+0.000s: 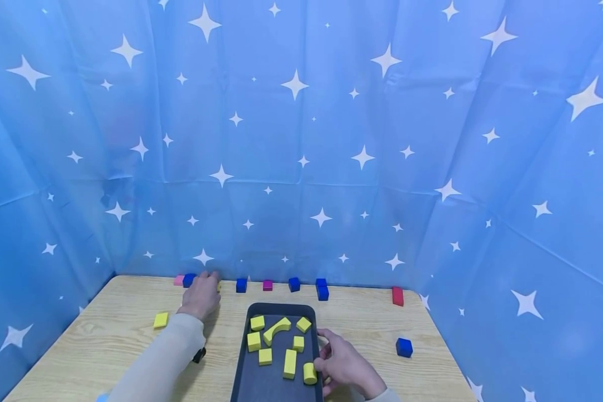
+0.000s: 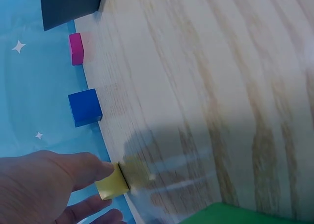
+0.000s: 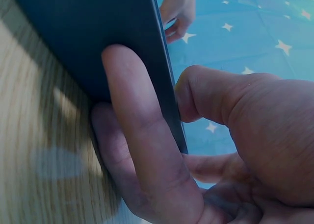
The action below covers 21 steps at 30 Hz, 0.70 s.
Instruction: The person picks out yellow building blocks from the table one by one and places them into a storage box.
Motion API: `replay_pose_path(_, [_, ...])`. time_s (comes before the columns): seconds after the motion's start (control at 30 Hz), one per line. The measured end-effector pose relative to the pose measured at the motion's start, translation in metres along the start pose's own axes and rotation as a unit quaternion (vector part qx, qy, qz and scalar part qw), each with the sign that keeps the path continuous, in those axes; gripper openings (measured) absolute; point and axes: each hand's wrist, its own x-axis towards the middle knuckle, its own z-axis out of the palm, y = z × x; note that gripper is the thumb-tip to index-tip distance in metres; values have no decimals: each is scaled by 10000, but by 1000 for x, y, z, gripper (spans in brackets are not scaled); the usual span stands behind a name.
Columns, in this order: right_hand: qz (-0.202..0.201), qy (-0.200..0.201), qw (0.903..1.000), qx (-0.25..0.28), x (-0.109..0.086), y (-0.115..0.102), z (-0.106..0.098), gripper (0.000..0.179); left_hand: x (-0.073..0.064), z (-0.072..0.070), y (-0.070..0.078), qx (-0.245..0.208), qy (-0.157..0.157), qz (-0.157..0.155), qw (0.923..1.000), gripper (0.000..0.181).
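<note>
At the table's back edge my left hand [image 1: 202, 296] pinches a yellow block [image 2: 113, 184] between thumb and fingers; in the head view the hand hides most of that block. My right hand [image 1: 348, 364] grips the right wall of a dark grey tray [image 1: 276, 387], thumb at the rim and fingers along the outside. Several yellow blocks lie in the tray, among them an arch [image 1: 277, 330], a cylinder [image 1: 309, 373] and a long block [image 1: 289, 364]. Another yellow block [image 1: 161, 320] lies on the table, left of my left forearm.
Along the back edge stand a pink block [image 1: 178, 280], several blue blocks [image 1: 242, 285], a magenta block [image 1: 268, 285] and a red block [image 1: 397, 296]. A blue cube [image 1: 404, 347] lies at the right. A starry blue curtain [image 1: 301, 139] hangs behind the table [image 1: 105, 335].
</note>
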Motion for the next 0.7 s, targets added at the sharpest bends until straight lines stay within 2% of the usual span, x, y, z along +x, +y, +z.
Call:
replay_pose_path(0.23, [-4,12,10000,94,0,-1,0,86,-3,-3,5,77,66,159,9998,28])
replay_pose_path(0.43, [-38,24,10000,36,-1,0,0,82,-8,-4,10,77,64,151,9998,20])
replay_pose_path(0.7, [-145,1,9999,82,-3,-3,-1,86,-19,-5,16,66,84,341,9994,26])
